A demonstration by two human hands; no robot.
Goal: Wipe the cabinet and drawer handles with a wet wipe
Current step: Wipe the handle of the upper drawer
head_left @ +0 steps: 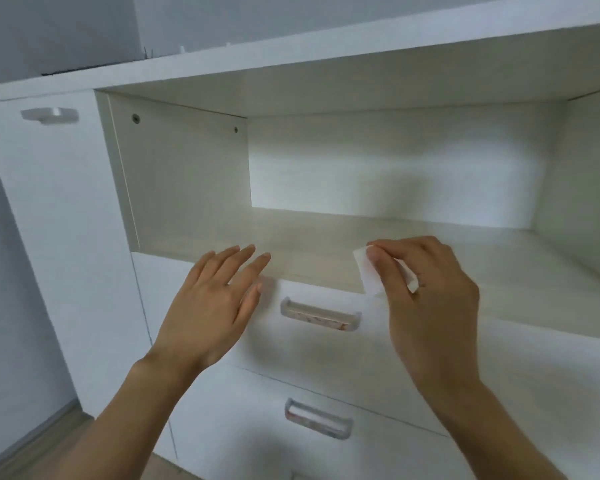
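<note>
Pale grey wall (49, 29) is seen behind a white cabinet unit (291, 53), whose open shelf (326, 237) is framed at centre. The right-hand grip (430, 299) is closed on a folded white wet wipe (369, 271), which is pinched between thumb and fingertips (373, 254) and is held over the front lip of the shelf. The upper drawer handle (321, 318) is set just below and to the left of that grip, apart from the wipe, and it is flanked by the two hands. The left-hand grip (212, 306) is held wide, with fingers straight and slightly spread and the palm turned down; its tips are placed at the shelf's front edge, up and to the left of the upper handle. Whether the surface is touched by them cannot be told. The lower drawer handle (317, 419) is seen well below both grips. A door handle (49, 115) is mounted on the closed cabinet door (49, 202), far up and to the left of the left-hand grip. Wooden floor (32, 441) is shown well below that grip, at the lower left corner.
</note>
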